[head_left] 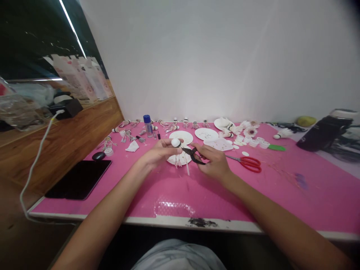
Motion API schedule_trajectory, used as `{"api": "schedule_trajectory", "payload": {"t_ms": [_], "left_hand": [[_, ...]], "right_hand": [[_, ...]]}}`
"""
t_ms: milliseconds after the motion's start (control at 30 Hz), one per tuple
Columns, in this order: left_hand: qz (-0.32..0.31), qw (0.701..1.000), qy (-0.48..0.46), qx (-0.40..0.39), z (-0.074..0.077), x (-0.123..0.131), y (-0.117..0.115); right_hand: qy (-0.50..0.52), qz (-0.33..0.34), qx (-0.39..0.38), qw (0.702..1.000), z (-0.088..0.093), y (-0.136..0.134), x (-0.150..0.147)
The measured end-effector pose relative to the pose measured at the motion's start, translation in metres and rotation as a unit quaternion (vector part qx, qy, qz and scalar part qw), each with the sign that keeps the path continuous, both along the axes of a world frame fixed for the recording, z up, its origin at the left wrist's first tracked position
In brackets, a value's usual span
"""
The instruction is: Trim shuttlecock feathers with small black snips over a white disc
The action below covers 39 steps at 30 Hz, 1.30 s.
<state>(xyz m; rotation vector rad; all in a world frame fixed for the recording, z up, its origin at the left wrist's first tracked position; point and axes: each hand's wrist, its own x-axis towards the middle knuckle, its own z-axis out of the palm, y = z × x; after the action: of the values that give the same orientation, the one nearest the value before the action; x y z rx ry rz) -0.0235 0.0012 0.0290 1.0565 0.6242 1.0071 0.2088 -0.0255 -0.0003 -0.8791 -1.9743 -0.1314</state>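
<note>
A shuttlecock with a white cork head (176, 143) and cut-down feathers is pinched in my left hand (159, 154), feathers pointing down. My right hand (215, 161) is closed around black pliers (193, 153). Their jaws meet the shuttlecock just below its head; whether they grip a feather shaft I cannot make out. Under both hands lies a white plate (172, 162) with pale scraps on it. Just right of my right hand are red-handled scissors (251, 164).
Two white plates (206, 134) (184, 135) lie behind. Several trimmed shuttlecocks (186, 122) line the wall, near a blue-capped bottle (147, 126). On the right are feathered shuttlecocks (282, 133), small white tubs (253, 143) and a black flask (323, 131). A black tablet (80, 179) lies left.
</note>
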Motion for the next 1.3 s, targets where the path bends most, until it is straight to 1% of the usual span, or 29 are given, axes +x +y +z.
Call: {"api": "schedule_trajectory", "payload": {"t_ms": [167, 367, 500, 633, 833, 933, 1300], "left_hand": [[0.003, 1.000, 0.007, 0.006, 0.0016, -0.0027, 0.0015], [0.020, 0.999, 0.014, 0.033, 0.0010, -0.0041, 0.0039], [0.016, 0.999, 0.014, 0.049, 0.0006, -0.0051, 0.0056], [0.025, 0.998, 0.022, 0.047, 0.0008, -0.0054, 0.0060], [0.021, 0.998, 0.030, 0.045, -0.0003, -0.0041, 0.0043], [0.018, 0.999, 0.028, 0.040, 0.0006, -0.0029, 0.0030], [0.005, 1.000, -0.015, 0.001, 0.0048, 0.0003, -0.0008]], "right_hand": [[0.025, 0.018, -0.033, 0.999, -0.0017, -0.0002, -0.0009], [0.045, 0.028, -0.120, 0.991, 0.0009, -0.0039, -0.0033], [0.073, 0.040, -0.190, 0.978, 0.0017, -0.0058, -0.0058], [0.098, 0.051, -0.220, 0.969, 0.0002, -0.0055, -0.0065], [0.056, 0.024, -0.181, 0.982, 0.0034, -0.0062, -0.0056], [0.046, 0.022, -0.160, 0.986, 0.0038, -0.0064, -0.0050], [0.058, 0.026, -0.074, 0.995, 0.0011, -0.0054, -0.0039]]}}
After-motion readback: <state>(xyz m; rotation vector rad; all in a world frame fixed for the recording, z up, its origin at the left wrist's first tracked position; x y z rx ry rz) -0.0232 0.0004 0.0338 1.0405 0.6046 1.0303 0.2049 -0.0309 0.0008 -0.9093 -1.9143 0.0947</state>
